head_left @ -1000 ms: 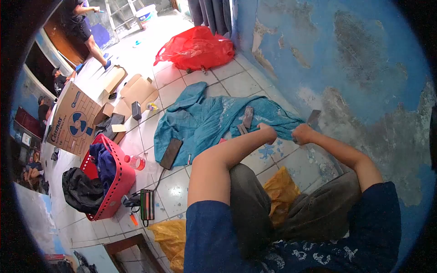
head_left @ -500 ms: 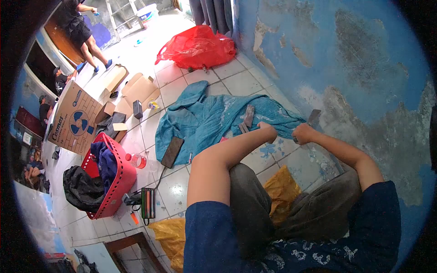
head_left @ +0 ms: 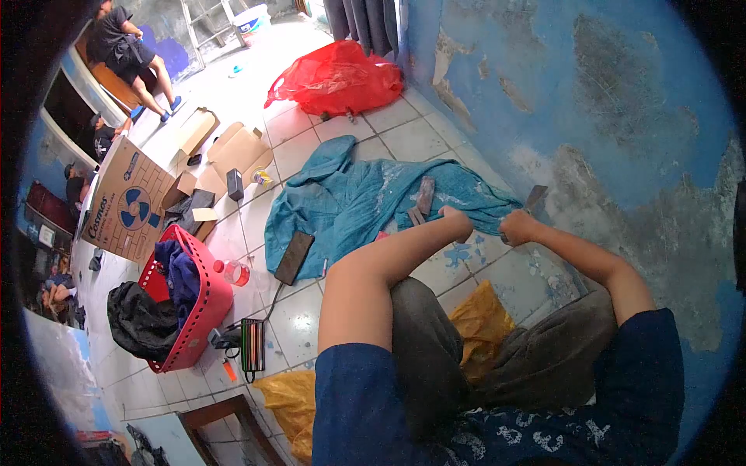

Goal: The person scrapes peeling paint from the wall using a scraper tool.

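My right hand is closed in a fist near the foot of the blue wall. A scraper with a flat grey blade sticks up out of this fist. My left hand is curled shut a short way to the left, its fingers mostly hidden, so what it holds cannot be made out. A teal cloth, dusted white, lies spread on the floor just beyond both hands. On the cloth, beside my left hand, rest some worn greyish block-like pieces. A dark phone lies at the cloth's left edge.
Left of me stand a red basket of clothes, a plastic bottle and a power bank. Cardboard boxes and a red plastic bag lie farther off. A person stands at the back near a ladder.
The person at the back has shifted stance and drawn an arm in. My hands, the scraper and the cloth stay almost in place.
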The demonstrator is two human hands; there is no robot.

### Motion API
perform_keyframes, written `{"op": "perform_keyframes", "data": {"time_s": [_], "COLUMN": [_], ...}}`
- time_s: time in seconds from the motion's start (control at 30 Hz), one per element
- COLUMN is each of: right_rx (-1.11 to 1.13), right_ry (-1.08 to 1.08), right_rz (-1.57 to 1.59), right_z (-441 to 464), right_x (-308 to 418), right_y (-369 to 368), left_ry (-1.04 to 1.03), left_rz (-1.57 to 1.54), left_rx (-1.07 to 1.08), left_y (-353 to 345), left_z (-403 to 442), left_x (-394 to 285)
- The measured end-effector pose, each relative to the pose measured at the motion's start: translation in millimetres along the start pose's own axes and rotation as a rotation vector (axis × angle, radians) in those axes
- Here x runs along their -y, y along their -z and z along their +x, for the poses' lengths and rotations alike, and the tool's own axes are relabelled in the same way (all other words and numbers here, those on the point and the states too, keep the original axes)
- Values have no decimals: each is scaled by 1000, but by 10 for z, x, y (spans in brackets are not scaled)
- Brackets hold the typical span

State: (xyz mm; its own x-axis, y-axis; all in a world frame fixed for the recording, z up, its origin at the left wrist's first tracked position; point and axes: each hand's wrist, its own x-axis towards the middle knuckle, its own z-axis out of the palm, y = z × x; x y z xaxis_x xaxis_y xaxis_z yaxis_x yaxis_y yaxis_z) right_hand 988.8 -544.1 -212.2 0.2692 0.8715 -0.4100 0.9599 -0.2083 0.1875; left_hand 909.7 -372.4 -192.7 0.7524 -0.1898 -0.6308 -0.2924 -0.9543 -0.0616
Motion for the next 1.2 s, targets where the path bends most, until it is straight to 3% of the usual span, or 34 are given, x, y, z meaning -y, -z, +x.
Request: {"op": "perform_keyframes", "data": {"time_s": [0.17,0.7,0.9,1.1,1.2], "right_rx": [-6,9,62,-76,-70], "right_ry": [23,39,35,29,43], "right_rz": [16,27,-2,-80,-36], "right_z": [14,16,-49,31,92], "right_x": [-20,-61,10,-54,-88], "right_y": [-43,-172,124,-132,-316], "left_ry": [23,3,-190,-308,-393], "left_rz": [25,62,142,24,62], "left_rx": [118,-1,57,193,159], "left_y": [12,-129,-159,-254,-226], "left_z": [45,34,-211,-403,-550], "left_x": [-9,-20,-200,-525,-438]}}
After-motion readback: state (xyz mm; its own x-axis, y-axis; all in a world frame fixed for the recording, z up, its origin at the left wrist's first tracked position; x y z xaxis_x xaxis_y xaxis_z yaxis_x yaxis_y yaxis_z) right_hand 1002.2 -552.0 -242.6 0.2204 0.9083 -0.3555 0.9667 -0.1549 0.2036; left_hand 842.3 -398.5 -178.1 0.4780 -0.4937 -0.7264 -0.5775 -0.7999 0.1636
